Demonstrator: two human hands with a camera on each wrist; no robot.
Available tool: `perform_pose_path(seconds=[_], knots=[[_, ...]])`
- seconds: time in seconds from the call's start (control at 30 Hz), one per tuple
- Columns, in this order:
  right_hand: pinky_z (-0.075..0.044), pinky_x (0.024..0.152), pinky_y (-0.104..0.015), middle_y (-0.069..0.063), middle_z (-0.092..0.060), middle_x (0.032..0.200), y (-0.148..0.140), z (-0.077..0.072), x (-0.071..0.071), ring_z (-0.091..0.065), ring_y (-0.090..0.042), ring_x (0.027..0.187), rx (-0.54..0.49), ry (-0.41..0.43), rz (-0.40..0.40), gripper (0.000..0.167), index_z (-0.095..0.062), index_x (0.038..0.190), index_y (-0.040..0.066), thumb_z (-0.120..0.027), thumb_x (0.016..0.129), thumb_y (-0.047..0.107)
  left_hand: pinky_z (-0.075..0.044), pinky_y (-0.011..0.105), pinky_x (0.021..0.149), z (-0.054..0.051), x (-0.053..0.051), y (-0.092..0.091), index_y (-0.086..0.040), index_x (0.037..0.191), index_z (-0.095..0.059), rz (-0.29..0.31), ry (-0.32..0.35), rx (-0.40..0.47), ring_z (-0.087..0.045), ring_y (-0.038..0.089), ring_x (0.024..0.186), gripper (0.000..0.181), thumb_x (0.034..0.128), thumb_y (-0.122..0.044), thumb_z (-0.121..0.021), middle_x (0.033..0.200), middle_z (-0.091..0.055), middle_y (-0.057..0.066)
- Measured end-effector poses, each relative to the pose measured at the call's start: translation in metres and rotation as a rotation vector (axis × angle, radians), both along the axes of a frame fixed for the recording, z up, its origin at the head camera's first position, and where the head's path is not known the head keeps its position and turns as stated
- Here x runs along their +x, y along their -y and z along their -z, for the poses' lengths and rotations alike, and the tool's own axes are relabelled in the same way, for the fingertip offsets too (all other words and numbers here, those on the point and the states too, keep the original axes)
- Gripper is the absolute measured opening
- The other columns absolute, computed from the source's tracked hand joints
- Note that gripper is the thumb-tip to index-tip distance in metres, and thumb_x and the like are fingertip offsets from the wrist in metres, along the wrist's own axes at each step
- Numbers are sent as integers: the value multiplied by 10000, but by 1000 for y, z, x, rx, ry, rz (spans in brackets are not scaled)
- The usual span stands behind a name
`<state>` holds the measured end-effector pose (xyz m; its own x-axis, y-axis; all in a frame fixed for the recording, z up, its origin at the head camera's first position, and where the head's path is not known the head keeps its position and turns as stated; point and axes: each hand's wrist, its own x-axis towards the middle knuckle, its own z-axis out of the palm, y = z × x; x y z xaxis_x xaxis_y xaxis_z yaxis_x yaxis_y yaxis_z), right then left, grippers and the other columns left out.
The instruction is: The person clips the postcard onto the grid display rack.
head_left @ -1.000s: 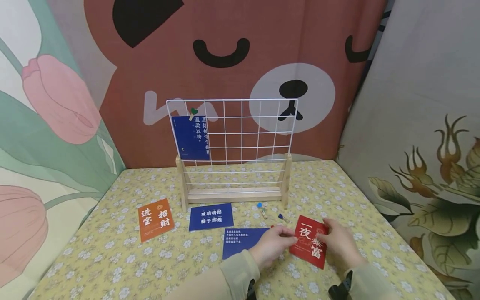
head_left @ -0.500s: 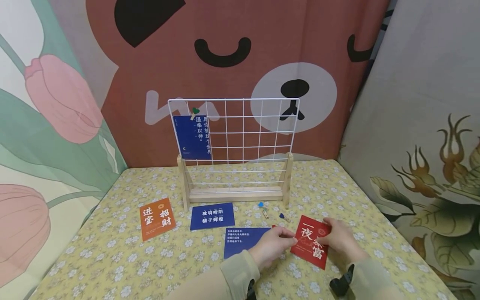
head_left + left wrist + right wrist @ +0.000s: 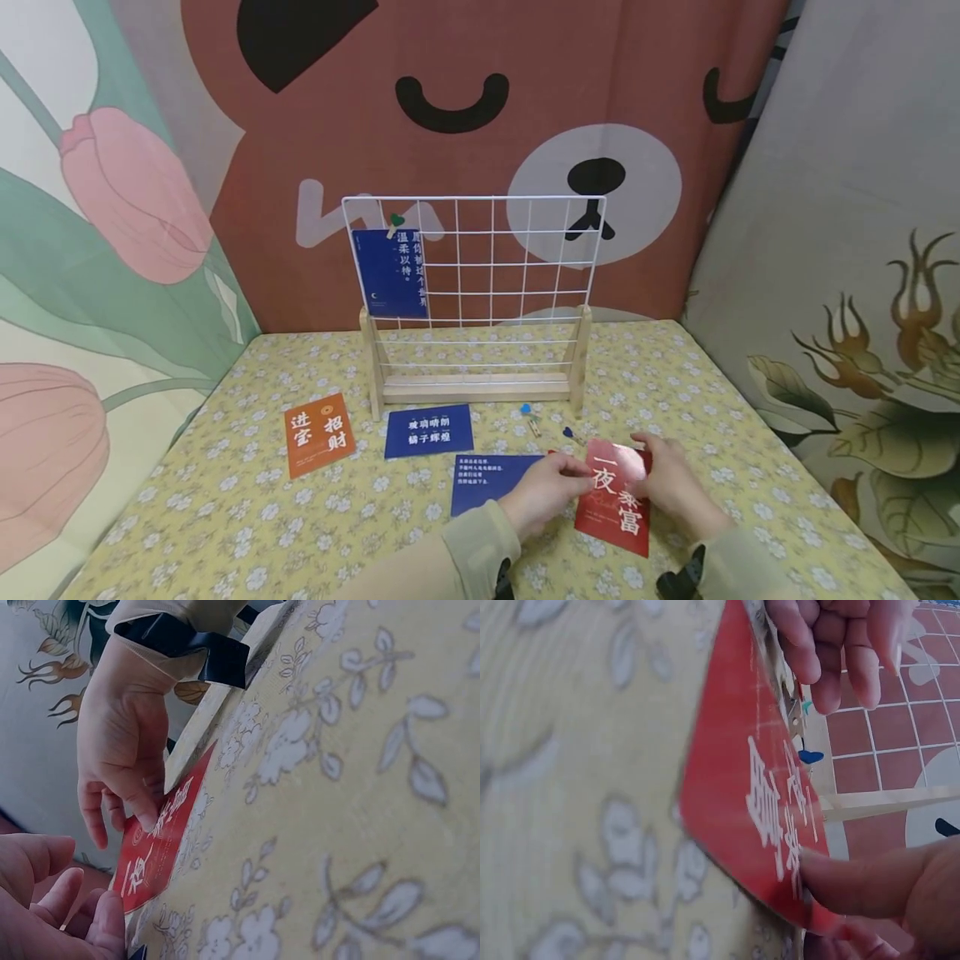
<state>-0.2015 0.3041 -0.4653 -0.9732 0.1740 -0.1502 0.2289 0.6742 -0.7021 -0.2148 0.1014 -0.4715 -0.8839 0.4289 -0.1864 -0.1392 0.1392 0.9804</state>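
Observation:
In the head view my right hand pinches the right edge of a red card with white characters. The right wrist view shows the thumb on the card's front and fingers behind it. The card tilts up from the cloth. My left hand hovers at the card's left side with loosely bent fingers. Whether its fingertips touch the card I cannot tell. Partly under the left hand in the head view lies a blue card with small white text. A small red bit shows beside those fingers, mostly hidden.
A white wire grid on a wooden stand stands behind. A blue card hangs there from a green heart clip. An orange card, another blue card, a light-blue clip and a dark-blue clip lie in front.
The red card has tilted further and its lower edge has come nearer, with glare now on its upper part. My right hand has shifted slightly left with it. The left hand stays put.

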Motion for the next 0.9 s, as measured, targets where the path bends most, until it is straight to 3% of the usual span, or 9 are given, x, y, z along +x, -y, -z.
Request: perform_pose_path(seconds=[0.2, 0.3, 0.5, 0.67, 0.8, 0.9], knots=[[-528, 778, -431, -309, -291, 1354, -1, 1, -5, -448, -475, 1149, -185, -11, 66, 895, -193, 1494, -21, -704, 762, -86, -473, 373, 760, -2, -6, 7, -69, 1039, -658, -9, -24, -4, -562, 176, 862, 178, 878, -138, -689, 952, -608, -9], [-545, 735, -393, -319, -345, 1313, -1, 1, -6, -504, -450, 1093, -261, -3, 101, 903, -177, 1490, -44, -698, 756, -109, -479, 370, 761, -5, -13, 14, -79, 1063, -650, -7, -48, -20, -564, 170, 869, 183, 899, -159, -670, 973, -605, -10], [-537, 674, -347, -267, -448, 1152, 0, 0, -4, -548, -317, 926, -286, -1, 96, 793, -236, 1460, -67, -688, 808, -63, -495, 317, 770, -10, -39, 27, -50, 1067, -656, -76, -141, -97, -583, 132, 878, 180, 908, -134, -659, 977, -614, -4], [-537, 685, -345, -249, -464, 1155, 4, -2, -2, -546, -299, 923, -288, 7, 105, 722, -296, 1442, -52, -676, 829, -39, -468, 295, 663, -11, -62, 35, -49, 1053, -663, -154, -137, -183, -561, 149, 803, 150, 919, -113, -641, 974, -622, 17], [-539, 690, -344, -247, -451, 1192, 8, -2, -2, -542, -306, 951, -285, 31, 128, 721, -300, 1447, -21, -674, 831, -19, -438, 282, 615, -9, -72, 35, -66, 1022, -677, -191, -148, -220, -535, 158, 747, 121, 916, -114, -646, 955, -627, 17], [-541, 689, -344, -250, -450, 1201, 10, -1, -3, -542, -317, 972, -276, 36, 129, 712, -303, 1445, -19, -671, 836, -18, -440, 277, 598, -7, -73, 32, -96, 949, -686, -161, -183, -280, -532, 148, 717, 61, 903, -133, -668, 896, -618, -5]])
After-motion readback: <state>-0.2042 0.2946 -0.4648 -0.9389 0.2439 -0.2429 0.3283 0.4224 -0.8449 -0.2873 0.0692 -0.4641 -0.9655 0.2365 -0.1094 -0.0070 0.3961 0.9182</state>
